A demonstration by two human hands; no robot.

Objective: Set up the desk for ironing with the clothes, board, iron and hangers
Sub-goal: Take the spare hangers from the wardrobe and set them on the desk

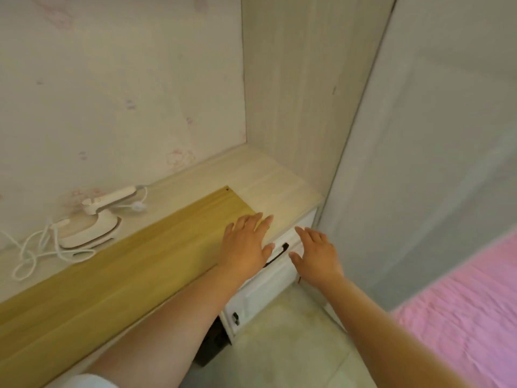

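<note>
Head view shows the left hand (pixel 246 245) with fingers spread flat on the end of the yellow board (pixel 112 273), holding nothing; the right hand (pixel 316 253) hovers open, fingers splayed, over the drawer handle (pixel 277 254) — contact unclear. Along the desk (pixel 279 180) the board lies lengthwise — the white iron (pixel 95 222) sits behind it, its cord (pixel 33 253) cut off at the left edge.

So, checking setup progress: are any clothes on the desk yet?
No, the desk holds only the board and iron.
</note>
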